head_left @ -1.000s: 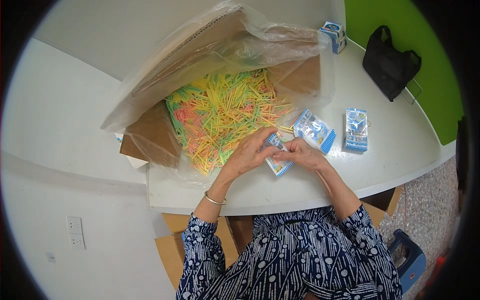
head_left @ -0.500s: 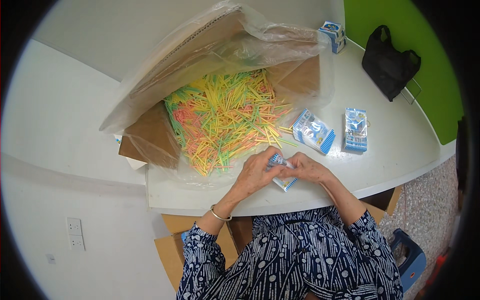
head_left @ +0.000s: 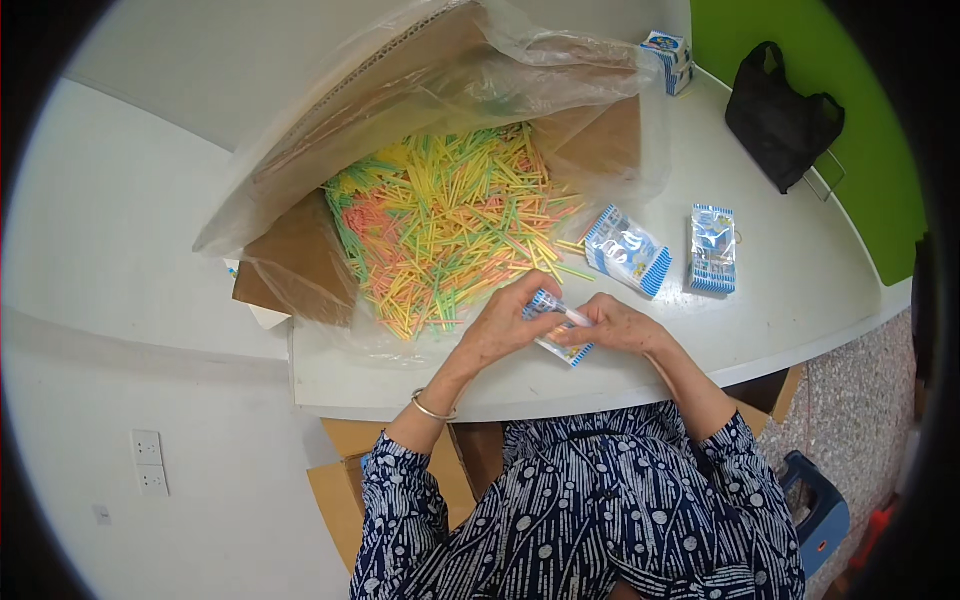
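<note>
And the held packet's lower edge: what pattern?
Blue and white stripes on the packet, seen in the head view.

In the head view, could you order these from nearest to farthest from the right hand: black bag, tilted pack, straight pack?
1. Tilted pack, just beyond the right hand.
2. Straight pack, farther right.
3. Black bag, at the back right.

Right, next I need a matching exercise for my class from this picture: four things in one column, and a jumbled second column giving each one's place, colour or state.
1. Sticks
2. Bangle
3. Bag
4. Right hand

A. black, near the green panel
B. gripping a packet
C. mostly in the open box
D. round the left wrist

Pairs: 1-C, 2-D, 3-A, 4-B.
</note>
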A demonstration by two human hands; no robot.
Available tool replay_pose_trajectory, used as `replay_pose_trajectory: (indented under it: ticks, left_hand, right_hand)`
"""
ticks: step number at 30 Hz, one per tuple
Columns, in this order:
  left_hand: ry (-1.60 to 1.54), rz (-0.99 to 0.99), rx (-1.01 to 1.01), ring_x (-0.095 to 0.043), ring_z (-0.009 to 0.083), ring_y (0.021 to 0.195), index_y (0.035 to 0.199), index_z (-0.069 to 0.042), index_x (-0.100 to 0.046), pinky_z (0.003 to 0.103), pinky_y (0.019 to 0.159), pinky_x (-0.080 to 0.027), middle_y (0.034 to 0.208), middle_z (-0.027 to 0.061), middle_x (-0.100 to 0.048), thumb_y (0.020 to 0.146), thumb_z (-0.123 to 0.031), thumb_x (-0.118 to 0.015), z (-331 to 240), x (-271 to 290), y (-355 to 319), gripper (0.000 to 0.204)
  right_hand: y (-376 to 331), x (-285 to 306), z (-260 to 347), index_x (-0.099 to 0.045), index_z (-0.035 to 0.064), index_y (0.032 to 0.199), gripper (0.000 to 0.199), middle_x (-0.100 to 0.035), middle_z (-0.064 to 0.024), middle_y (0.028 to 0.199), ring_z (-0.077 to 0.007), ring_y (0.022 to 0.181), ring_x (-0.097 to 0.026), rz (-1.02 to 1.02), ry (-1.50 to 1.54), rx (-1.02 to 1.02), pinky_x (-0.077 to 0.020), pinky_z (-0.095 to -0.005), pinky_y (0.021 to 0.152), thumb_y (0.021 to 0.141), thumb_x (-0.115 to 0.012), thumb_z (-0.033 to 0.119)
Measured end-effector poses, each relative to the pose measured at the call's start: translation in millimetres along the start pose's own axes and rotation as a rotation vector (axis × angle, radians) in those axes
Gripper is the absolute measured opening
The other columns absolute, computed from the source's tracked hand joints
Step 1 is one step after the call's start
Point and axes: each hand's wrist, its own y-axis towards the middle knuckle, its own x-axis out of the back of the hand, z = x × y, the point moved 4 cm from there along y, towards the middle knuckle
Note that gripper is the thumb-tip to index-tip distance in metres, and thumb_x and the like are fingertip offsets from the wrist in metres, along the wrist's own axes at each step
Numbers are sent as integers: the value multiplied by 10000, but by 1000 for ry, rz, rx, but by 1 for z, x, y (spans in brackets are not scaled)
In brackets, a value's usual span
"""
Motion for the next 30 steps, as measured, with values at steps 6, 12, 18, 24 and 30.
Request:
replay_pose_trajectory:
  ticks: [6,12,18,24,30]
  left_hand:
    - [45,45,11,-510,84,759,963,-36,-553,235,685,-433,830,2,-538,771,-106,-703,-3,-2,7,253]
    - [-158,72,40,-535,88,879,1057,-22,-521,227,744,-452,975,21,-548,784,-88,-702,0,5,7,334]
    - [-124,8,46,-538,100,948,1159,-15,-457,231,778,-469,1079,41,-525,811,-72,-680,11,6,0,417]
    - [-142,-77,14,-550,130,883,1174,-28,-426,259,719,-474,1047,78,-540,812,-64,-652,5,-3,1,429]
    - [-208,-41,38,-550,109,956,1211,-39,-390,250,806,-470,1059,76,-541,840,-8,-614,13,-4,-3,435]
  right_hand:
    - [12,-6,-19,-674,34,670,397,-497,35,555,-49,552,-405,-24,178,114,-291,-255,494,742,-754,416]
    - [9,-1,-15,-698,40,712,346,-527,39,593,-38,578,-430,-17,272,120,-298,-241,498,755,-759,378]
    - [9,0,-13,-703,28,769,339,-613,14,687,-35,629,-499,-36,332,97,-365,-218,533,760,-761,362]
    - [11,2,-15,-695,6,835,288,-627,17,730,-41,664,-520,-52,358,77,-394,-210,568,767,-765,277]
    - [4,5,-10,-690,1,855,354,-641,-29,741,-71,676,-551,-22,275,37,-426,-239,586,757,-766,333]
